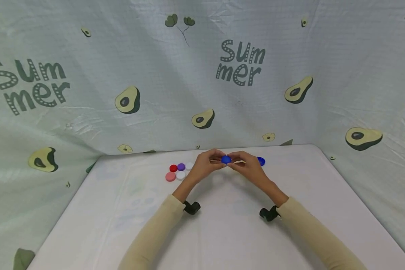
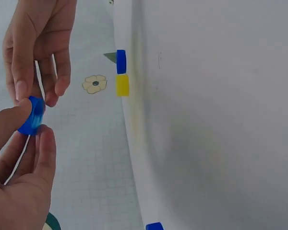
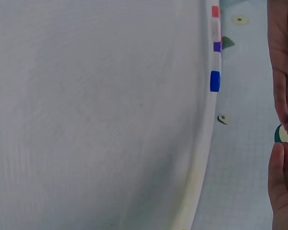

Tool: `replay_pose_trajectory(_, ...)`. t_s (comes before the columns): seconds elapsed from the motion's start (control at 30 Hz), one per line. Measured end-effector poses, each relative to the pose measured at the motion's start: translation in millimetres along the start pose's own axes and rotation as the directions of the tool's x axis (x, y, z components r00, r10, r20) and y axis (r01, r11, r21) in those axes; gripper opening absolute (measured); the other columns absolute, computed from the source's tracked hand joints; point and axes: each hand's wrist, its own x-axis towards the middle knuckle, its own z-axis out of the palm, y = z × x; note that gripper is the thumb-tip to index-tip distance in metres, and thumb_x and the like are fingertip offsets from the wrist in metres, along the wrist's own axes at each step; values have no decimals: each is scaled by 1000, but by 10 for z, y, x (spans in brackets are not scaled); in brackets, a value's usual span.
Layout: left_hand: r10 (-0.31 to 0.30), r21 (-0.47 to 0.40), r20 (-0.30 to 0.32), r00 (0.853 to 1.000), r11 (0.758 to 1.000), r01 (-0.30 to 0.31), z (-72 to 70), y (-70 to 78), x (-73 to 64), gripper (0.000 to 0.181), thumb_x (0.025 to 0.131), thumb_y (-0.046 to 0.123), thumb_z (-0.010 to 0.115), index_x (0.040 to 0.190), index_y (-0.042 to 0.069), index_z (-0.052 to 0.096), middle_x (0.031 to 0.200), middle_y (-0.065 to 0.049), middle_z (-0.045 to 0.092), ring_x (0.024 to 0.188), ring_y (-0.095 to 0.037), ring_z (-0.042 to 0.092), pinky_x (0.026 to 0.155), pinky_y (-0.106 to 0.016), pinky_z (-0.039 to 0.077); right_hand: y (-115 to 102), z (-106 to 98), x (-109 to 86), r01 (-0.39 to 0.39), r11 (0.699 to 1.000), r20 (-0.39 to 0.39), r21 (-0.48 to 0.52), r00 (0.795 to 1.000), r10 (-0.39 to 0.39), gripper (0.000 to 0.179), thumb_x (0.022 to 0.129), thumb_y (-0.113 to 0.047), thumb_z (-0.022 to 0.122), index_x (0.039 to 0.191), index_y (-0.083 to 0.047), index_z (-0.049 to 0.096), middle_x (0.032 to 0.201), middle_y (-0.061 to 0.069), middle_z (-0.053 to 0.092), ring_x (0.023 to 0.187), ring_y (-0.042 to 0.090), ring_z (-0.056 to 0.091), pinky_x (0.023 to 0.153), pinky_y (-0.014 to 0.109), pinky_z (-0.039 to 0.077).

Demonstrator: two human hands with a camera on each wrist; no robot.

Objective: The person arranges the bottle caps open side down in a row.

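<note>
In the head view both hands meet over the far part of the table at a small blue bottle cap (image 1: 226, 159). My left hand (image 1: 206, 162) pinches it between thumb and fingers, as the left wrist view shows more closely. From the other side, my right hand (image 1: 246, 165) holds it with thumb and fingertips. Another blue cap (image 1: 261, 161) lies just right of the right hand. Beside that one, a yellow cap (image 2: 122, 85) shows in the left wrist view; the right hand hides it from the head camera.
Left of the left hand lie a red cap (image 1: 173, 168), a purple cap (image 1: 181, 167), a pink cap (image 1: 170, 176) and white caps (image 1: 180, 175). A further blue cap (image 3: 215, 81) shows in the right wrist view. A printed cloth (image 1: 168, 75) hangs behind the white table (image 1: 222, 232).
</note>
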Motion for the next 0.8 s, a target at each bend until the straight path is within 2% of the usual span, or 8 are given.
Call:
replay_pose_trajectory(0.2, 11, 61, 14, 1000, 998, -12, -100, 24, -102, 34, 93, 14, 76, 125, 6, 65, 121, -9, 69, 115, -23, 68, 98, -32, 54, -29, 83, 11, 76, 997, -5, 29, 997, -75, 37, 91, -10, 77, 126, -4, 67, 120, 11, 71, 105, 26, 72, 89, 31, 58)
replay_pose_trajectory(0.47, 84, 150, 9, 996, 985, -84, -283, 2, -250, 33, 91, 9, 77, 123, 3, 70, 117, -11, 73, 108, -27, 71, 94, -36, 57, -117, 293, 65, 44, 998, -2, -38, 999, -44, 33, 89, -13, 79, 120, -6, 70, 115, 7, 72, 101, 21, 73, 87, 29, 59)
replay_pose_trajectory(0.6, 71, 189, -11, 997, 980, -68, -396, -29, -337, 32, 90, 10, 79, 121, 3, 71, 114, -10, 74, 106, -27, 71, 94, -42, 57, -180, 417, 94, 17, 999, 21, -32, 1000, -17, 32, 90, -15, 79, 120, -6, 71, 114, 7, 74, 102, 22, 73, 88, 30, 59)
replay_pose_trajectory(0.8, 88, 190, 8, 996, 978, -88, -561, -99, -423, 30, 88, 8, 80, 115, 0, 71, 110, -12, 75, 103, -28, 73, 96, -50, 55, -229, 583, 154, 25, 999, 69, -22, 997, -23, 32, 91, -16, 78, 121, -6, 71, 114, 6, 74, 101, 20, 73, 89, 28, 58)
